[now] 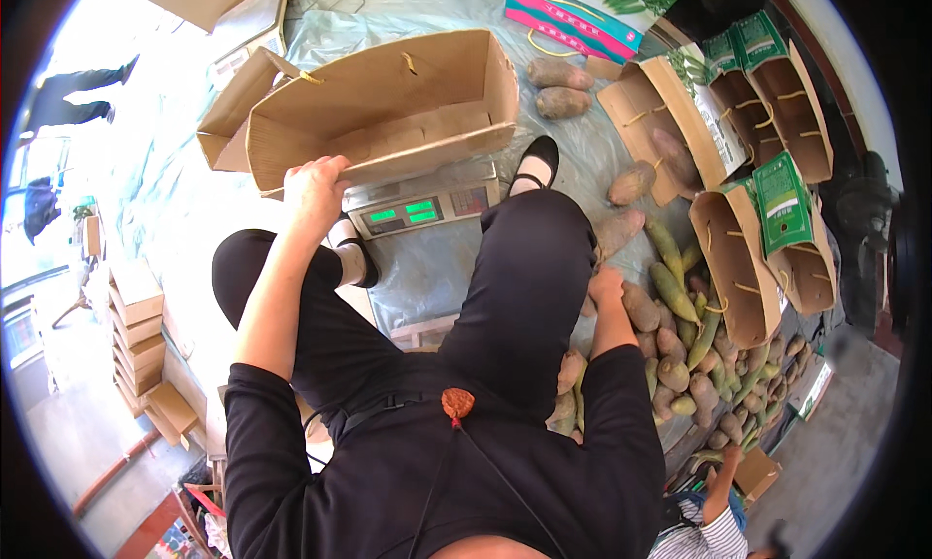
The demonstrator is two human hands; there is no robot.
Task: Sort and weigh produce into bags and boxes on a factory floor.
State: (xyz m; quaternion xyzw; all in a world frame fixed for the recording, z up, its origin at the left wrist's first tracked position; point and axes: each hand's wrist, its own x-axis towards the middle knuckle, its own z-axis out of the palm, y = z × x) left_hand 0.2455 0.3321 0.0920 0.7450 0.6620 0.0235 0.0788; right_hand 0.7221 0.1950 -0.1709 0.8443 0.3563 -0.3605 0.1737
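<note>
A long open cardboard box (388,103) with yellow cord handles rests on a digital scale (422,205), whose green display is lit. The inside that I can see holds nothing. My left hand (316,185) is closed over the box's near left edge. Beside my right knee, my right hand (607,285) reaches down among big brown tubers (641,307); its fingers are largely hidden, so its grip is unclear. One long tuber (619,231) lies just beyond that hand. Several green elongated vegetables (670,282) are mixed into the pile on my right.
More open cardboard boxes (733,268) stand at right, some with green printed flaps. Two tubers (563,102) lie right of the scale box. Plastic sheeting (417,278) covers the floor. Stacked cartons (136,316) stand at left. Another person's arm (720,486) reaches toward the pile at lower right.
</note>
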